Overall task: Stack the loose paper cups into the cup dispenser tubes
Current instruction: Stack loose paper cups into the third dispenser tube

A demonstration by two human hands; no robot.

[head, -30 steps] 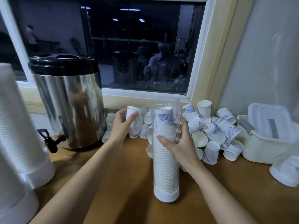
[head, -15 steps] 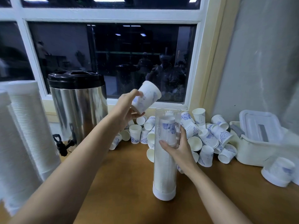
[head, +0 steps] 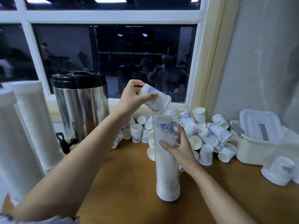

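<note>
white paper cups [head: 220,134] with blue floral print, brown table [head: 126,178], silver urn [head: 80,109] with black lid [head: 78,78]

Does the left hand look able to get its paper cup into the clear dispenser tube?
Probably yes: the left hand holds the blue-patterned paper cup tilted over the open mouth of the clear plastic dispenser tube, nothing between.

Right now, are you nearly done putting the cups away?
Not yet. The clear tube already holds a tall stack. The left hand holds one cup tipped over the tube's mouth while the right hand steadies it. A big pile of loose cups waits by the window.
</note>
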